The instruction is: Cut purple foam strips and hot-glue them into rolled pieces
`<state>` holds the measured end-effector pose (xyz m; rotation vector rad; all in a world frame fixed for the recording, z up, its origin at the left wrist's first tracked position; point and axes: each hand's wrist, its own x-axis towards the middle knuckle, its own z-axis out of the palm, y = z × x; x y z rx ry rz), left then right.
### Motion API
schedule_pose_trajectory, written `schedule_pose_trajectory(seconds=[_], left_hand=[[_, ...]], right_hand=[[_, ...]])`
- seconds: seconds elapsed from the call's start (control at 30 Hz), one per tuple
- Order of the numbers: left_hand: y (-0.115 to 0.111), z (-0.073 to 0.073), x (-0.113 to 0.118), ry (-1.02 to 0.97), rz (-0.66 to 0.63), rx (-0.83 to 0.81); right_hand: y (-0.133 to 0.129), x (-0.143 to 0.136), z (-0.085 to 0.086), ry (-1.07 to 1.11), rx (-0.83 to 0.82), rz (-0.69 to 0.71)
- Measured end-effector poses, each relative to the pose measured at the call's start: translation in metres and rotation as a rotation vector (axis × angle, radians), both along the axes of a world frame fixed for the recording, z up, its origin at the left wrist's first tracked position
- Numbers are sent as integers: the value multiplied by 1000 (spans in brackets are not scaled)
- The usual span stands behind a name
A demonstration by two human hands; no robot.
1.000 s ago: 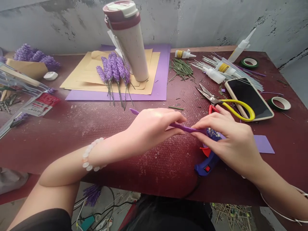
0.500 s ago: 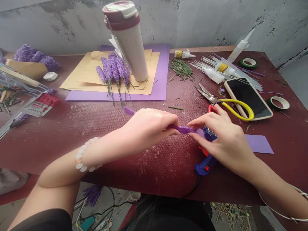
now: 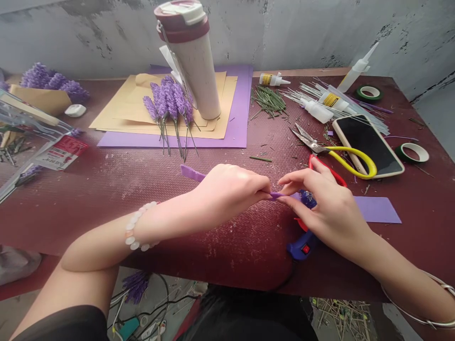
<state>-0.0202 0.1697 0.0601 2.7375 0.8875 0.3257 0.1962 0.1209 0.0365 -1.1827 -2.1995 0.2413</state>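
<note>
A stained grey wall (image 3: pixel 106 38) stood behind the dark red desk (image 3: pixel 227 260). The scissors (image 3: pixel 313 145) lay open there, their red handle partly behind the right hand (image 3: pixel 332 208). Left of the scissors and nearer the person, the left hand (image 3: pixel 231 189) grasped a purple strip (image 3: pixel 192 174), whose free end stuck out past the knuckles. A short length of it bridged the two hands, the right thumb touching it and the forefinger curved just above; whether the right hand gripped it, I cannot tell. The phone (image 3: pixel 368 147) was right of the scissors, the glue gun (image 3: pixel 300 248) in front of them, the stems (image 3: pixel 269 102) and cup (image 3: pixel 197 71) beyond to the left.
</note>
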Motion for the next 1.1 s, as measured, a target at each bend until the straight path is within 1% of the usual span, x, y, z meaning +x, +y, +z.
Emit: schedule_pose_trajectory(seconds=[0.13, 0.23, 0.3, 0.4, 0.47, 0.5, 0.57, 0.67, 0.8, 0.87, 0.9, 0.93, 1.0, 1.1], left_hand=[[0, -7, 3, -77, 19, 37], [0, -9, 5, -61, 3, 32], [0, -9, 5, -42, 0, 8], [0, -7, 3, 4, 30, 16], [1, -7, 2, 59, 45, 22], [2, -7, 2, 84, 49, 13], [4, -6, 2, 122, 60, -24], [8, -6, 2, 153, 82, -101], [8, -4, 1, 167, 61, -168], [6, -2, 0, 190, 49, -170], [5, -2, -1, 202, 52, -161], [5, -1, -3, 206, 62, -151], [6, 0, -7, 171, 99, -142], [14, 1, -19, -10, 188, -187]], right_hand=[[0, 0, -1, -1, 13, 33], [1, 0, 0, 13, 17, 40], [1, 3, 4, 13, -8, 31], [0, 13, 15, 46, -101, 27], [-4, 21, 21, 110, -148, -16], [-8, 26, 23, 153, -157, -80], [-16, 33, 24, 241, -160, -279], [-31, 42, 20, 302, -190, -554], [-50, 47, 12, 282, -228, -820], [-58, 47, 8, 274, -255, -922], [-61, 45, 6, 278, -270, -937], [-65, 44, 3, 290, -279, -922], [-71, 41, -2, 320, -272, -838], [-78, 37, -8, 359, -228, -707]])
